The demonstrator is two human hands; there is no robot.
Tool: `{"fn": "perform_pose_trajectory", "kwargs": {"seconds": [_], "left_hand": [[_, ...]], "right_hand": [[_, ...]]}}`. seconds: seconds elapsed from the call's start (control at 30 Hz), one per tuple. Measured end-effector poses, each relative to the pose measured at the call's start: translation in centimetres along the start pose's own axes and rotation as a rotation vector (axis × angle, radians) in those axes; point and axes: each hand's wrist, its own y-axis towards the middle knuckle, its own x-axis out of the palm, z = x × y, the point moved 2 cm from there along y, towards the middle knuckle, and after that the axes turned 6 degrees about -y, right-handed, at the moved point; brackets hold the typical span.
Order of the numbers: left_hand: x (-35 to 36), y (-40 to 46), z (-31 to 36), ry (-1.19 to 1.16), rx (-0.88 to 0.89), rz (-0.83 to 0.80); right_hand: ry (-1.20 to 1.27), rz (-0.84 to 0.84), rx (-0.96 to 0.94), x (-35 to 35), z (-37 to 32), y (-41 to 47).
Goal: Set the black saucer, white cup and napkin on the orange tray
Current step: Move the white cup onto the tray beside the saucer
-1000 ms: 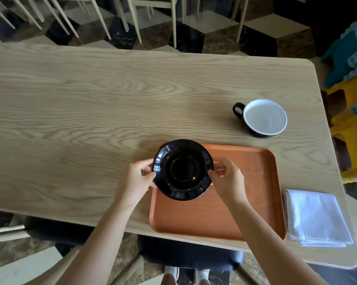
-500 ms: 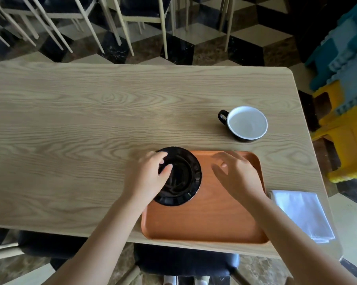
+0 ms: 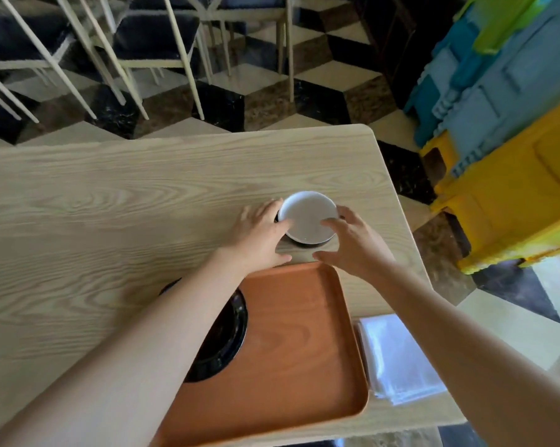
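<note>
The black saucer (image 3: 227, 340) lies on the left part of the orange tray (image 3: 291, 346), half hidden under my left forearm. The cup (image 3: 306, 217), white inside and black outside, stands on the table just beyond the tray's far edge. My left hand (image 3: 259, 235) rests against the cup's left side, over its handle, and my right hand (image 3: 352, 243) touches its right rim. The fingers of both hands are spread around the cup, which stays on the table. The white folded napkin (image 3: 398, 356) lies on the table to the right of the tray.
The wooden table (image 3: 94, 221) ends close on the right of the cup and napkin. Pale-legged chairs (image 3: 149, 50) stand beyond the far edge. Stacked blue, green and yellow plastic pieces (image 3: 511, 150) stand on the floor at the right.
Both hands let go of the saucer, which stays on the tray, and reached forward and right to the cup. The view swung right and tilted up.
</note>
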Motion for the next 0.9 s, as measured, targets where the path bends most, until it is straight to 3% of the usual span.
{"fn": "perform_pose_trajectory", "kwargs": {"seconds": [0.5, 0.63, 0.9], "left_hand": [[-3.0, -3.2, 1.0, -0.281, 0.015, 0.287], [-2.6, -6.7, 2.4, -0.333, -0.007, 0.332], [0.7, -11.3, 4.5, -0.351, -0.090, 0.263]], "right_hand": [[0.127, 0.190, -0.170, -2.8, 0.4, -2.2], [0.143, 0.155, -0.239, -3.3, 0.2, -4.5], [0.121, -0.030, -0.277, -0.9, 0.0, -7.7]]}}
